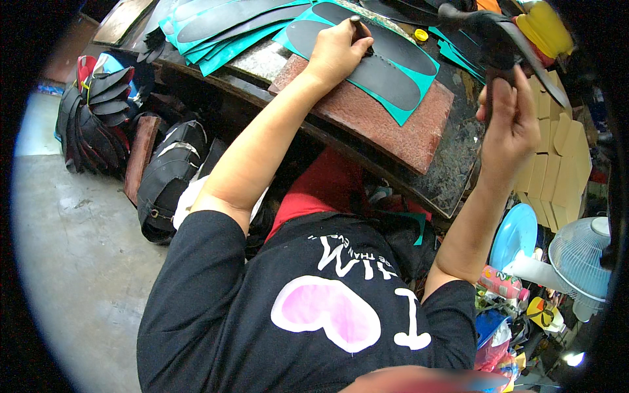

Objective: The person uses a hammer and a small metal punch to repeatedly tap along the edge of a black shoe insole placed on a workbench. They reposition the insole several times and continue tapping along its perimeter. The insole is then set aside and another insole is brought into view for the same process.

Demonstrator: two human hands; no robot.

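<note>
My left hand (337, 54) is closed around a short dark punch-like tool (356, 23), held upright on a green sheet (407, 112) with black sole shapes (392, 84). A line of small marks runs along one sole shape beside this hand. Under the sheet lies a reddish-brown slab (419, 141). To the right, my right hand (512, 121) is raised and closed around the handle of a dark hammer (496, 49). The hammer's head is dark and hard to separate from the black things behind it. The tip of the left-hand tool is hidden by my fingers.
More green sheets with black sole shapes (226, 26) overlap on the bench's left. A small yellow round thing (420, 35) lies beyond the slab. Bundled black soles (98, 121) and a black bag (171, 177) are at left; cardboard (557, 167) and a fan (583, 259) at right.
</note>
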